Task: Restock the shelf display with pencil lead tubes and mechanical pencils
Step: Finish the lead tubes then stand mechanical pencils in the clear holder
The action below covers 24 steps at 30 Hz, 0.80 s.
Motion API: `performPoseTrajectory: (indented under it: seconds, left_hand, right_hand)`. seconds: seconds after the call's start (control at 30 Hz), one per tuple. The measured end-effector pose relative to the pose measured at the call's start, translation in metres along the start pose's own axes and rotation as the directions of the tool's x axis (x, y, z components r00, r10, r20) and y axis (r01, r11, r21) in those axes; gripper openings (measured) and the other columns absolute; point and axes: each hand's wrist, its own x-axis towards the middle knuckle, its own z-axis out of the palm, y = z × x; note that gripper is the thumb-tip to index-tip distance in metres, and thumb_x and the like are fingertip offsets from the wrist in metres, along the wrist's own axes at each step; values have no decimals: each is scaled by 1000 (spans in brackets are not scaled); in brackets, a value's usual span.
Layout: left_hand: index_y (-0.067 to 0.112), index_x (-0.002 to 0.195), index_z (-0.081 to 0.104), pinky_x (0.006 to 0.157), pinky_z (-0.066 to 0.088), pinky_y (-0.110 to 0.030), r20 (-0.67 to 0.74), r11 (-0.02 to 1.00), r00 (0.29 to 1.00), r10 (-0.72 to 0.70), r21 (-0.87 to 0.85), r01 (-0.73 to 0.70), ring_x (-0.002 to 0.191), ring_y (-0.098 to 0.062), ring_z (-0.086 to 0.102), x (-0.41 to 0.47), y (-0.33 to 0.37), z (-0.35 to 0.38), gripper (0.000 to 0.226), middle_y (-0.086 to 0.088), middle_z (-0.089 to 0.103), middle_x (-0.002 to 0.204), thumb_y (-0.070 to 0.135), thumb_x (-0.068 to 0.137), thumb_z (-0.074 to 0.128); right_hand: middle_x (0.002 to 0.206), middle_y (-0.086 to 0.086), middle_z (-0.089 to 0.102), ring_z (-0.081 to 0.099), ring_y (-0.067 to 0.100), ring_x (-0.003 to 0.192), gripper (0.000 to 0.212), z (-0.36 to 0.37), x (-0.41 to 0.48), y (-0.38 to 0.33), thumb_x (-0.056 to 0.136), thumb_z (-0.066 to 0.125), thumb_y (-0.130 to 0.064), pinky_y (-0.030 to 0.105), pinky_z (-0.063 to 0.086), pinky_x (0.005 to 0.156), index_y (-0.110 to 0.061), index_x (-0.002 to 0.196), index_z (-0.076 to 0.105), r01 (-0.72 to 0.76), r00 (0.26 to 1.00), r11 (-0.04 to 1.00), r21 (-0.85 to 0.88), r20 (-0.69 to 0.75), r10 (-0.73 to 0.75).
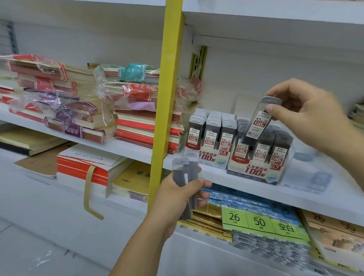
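Wrapped notebook stacks sit far left, then the yellow post. Just past it, the left hand grips a bundle of lead tubes below the shelf edge. Over the 0.7 display box, beside the 0.5 display box, the right hand pinches one tilted tube, its bottom end among the rows.
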Motion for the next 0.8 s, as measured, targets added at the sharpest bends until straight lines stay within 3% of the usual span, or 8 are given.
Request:
performPoseTrajectory:
  seconds: [0.1, 0.17, 0.33, 0.5, 0.57, 0.63, 0.7, 0.8]
  left_hand:
    - [26, 114, 61, 63, 59, -26, 3, 1000, 1000, -5, 27, 5, 69, -10, 72, 1, -3, 5, 23, -1, 79, 91, 17, 94, 69]
    - [25, 115, 62, 61, 59, -25, -3, 999, 1000, -15, 38, 15, 67, -10, 72, 1, -4, 7, 23, 0, 79, 90, 19, 94, 69]
    - [25, 114, 63, 61, 59, -25, 6, 998, 1000, -18, 55, 18, 68, -11, 73, 1, -5, 10, 22, 0, 79, 90, 21, 93, 70]
    - [25, 116, 64, 67, 60, -28, 70, 999, 997, -33, 32, 31, 79, -16, 76, -3, -4, 10, 27, -3, 79, 97, 18, 91, 72]
    - [25, 117, 64, 69, 60, -28, 110, 999, 993, -39, 26, 36, 83, -18, 76, -5, -3, 10, 28, -5, 79, 100, 17, 92, 72]
    - [25, 117, 66, 71, 60, -29, 159, 999, 987, -38, 28, 34, 87, -21, 76, -8, -2, 11, 27, -7, 78, 103, 17, 92, 71]
    - [26, 118, 66, 74, 61, -31, 206, 998, 978, -42, 45, 34, 91, -23, 76, -10, -1, 13, 27, -8, 78, 105, 19, 92, 72]
    - [23, 124, 62, 76, 61, -32, 251, 996, 966, -64, 74, 47, 96, -23, 76, -13, -1, 15, 33, -7, 78, 107, 22, 92, 72]
  right_hand:
    - [86, -18, 64, 59, -3, 80, 18, 8, -5, 9, 85, 70, -21, 2, 42, 67, -32, 96, 62, -21, 998, 995, -100, 51, 27]
    - [86, -19, 61, 57, -8, 81, 16, 16, -7, 13, 85, 71, -23, 2, 40, 68, -32, 97, 63, -31, 997, 990, -134, 69, 40]
    - [99, -7, 47, 46, 14, 91, 28, 34, -14, 25, 83, 66, -38, 27, 38, 76, -28, 108, 71, -6, 995, 938, -346, 94, 41]
    - [123, 6, 54, 43, 27, 109, 39, 43, -32, 22, 91, 58, -34, 42, 36, 92, -24, 128, 63, 44, 996, 819, -572, 84, 4]
    - [114, 4, 59, 45, 19, 102, 36, 46, -46, 14, 91, 57, -30, 36, 39, 88, -18, 125, 65, 51, 999, 893, -446, 25, -44]
    - [100, -10, 62, 49, 4, 90, 34, 52, -62, -3, 91, 52, -37, 24, 40, 81, -24, 118, 67, -7, 996, 987, -159, 83, 21]
    - [96, -18, 63, 54, -1, 84, 34, 63, -72, -19, 87, 53, -47, 18, 44, 75, -35, 116, 66, -180, 956, 978, 105, 253, 149]
    - [96, -14, 65, 56, 1, 80, 23, 75, -76, -26, 89, 63, -38, 12, 44, 69, -36, 111, 67, -308, 897, 932, 193, 384, 217]
